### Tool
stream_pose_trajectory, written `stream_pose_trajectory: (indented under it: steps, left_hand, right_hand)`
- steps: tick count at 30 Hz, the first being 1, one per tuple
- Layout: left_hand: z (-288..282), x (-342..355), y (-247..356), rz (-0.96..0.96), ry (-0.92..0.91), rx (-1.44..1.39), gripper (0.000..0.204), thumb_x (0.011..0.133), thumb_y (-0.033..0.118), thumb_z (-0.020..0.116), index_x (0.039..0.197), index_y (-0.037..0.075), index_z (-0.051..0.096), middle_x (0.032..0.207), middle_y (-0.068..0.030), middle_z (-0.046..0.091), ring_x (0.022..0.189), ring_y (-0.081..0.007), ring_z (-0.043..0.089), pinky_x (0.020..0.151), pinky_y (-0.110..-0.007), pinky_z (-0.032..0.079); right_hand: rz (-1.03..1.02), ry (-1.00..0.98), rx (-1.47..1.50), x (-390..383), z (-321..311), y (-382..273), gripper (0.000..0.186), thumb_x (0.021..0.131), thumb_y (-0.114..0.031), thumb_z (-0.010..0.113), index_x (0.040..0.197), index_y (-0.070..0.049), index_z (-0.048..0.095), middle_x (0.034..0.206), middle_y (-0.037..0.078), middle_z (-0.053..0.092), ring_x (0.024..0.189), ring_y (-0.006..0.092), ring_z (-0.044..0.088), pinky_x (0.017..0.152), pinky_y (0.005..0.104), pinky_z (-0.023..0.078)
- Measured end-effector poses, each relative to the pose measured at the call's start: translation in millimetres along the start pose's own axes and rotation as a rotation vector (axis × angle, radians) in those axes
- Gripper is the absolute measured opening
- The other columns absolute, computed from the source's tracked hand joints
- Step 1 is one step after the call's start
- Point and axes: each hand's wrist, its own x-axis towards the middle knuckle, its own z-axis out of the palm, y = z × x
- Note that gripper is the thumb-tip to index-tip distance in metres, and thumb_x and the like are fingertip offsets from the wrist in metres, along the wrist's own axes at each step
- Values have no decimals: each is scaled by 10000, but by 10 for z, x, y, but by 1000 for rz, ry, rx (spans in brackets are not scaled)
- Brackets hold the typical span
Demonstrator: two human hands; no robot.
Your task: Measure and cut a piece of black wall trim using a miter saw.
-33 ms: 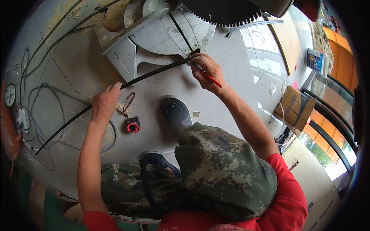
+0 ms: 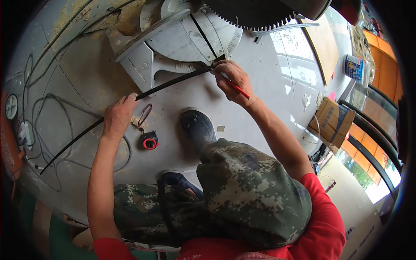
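No shift shows since the preceding picture — the hold appears steady. The left hand (image 2: 118, 116) is closed over a long, thin black strip (image 2: 173, 81); the right hand (image 2: 232, 79) pinches its far end, fingers folded round a slim red pencil (image 2: 239, 90). The strip passes on the near side of a grey metal saw base (image 2: 171, 41). Printing marks a brown cardboard carton (image 2: 328, 118) — right.

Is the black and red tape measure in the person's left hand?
No, the black and red tape measure lies on the grey floor, while the left hand holds the long, thin black strip.
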Motion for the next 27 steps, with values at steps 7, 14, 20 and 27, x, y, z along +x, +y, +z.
stream_pose_trajectory:
  steps: [7,14,20,27]
  left_hand:
    - [-48,7,41,4,-3,-29,251,829,97,666,1061,36,591,884,-163,644,786,-360,628,638,-408,506]
    - [-29,-2,26,47,40,-19,225,843,131,651,1039,52,574,828,-150,625,740,-358,617,601,-431,497]
    - [-59,18,38,7,12,-38,211,848,148,653,1027,60,584,854,-150,636,762,-361,626,623,-429,504]
    - [-328,221,39,-174,-80,-111,294,931,360,533,1045,97,597,861,-170,649,787,-390,620,651,-468,492]
  right_hand:
    - [-21,31,-46,18,34,-12,207,733,10,661,912,-55,581,910,108,625,887,276,622,756,337,521]
    - [-41,20,-63,48,41,-32,204,733,20,656,906,-52,577,905,107,625,864,276,624,747,336,523]
    - [-6,-12,-24,49,-35,-49,194,741,23,649,904,-43,569,920,115,625,857,284,624,748,341,521]
    - [253,86,-80,-44,-648,-89,347,912,-113,584,1252,-51,549,1024,173,660,913,243,669,799,314,526]
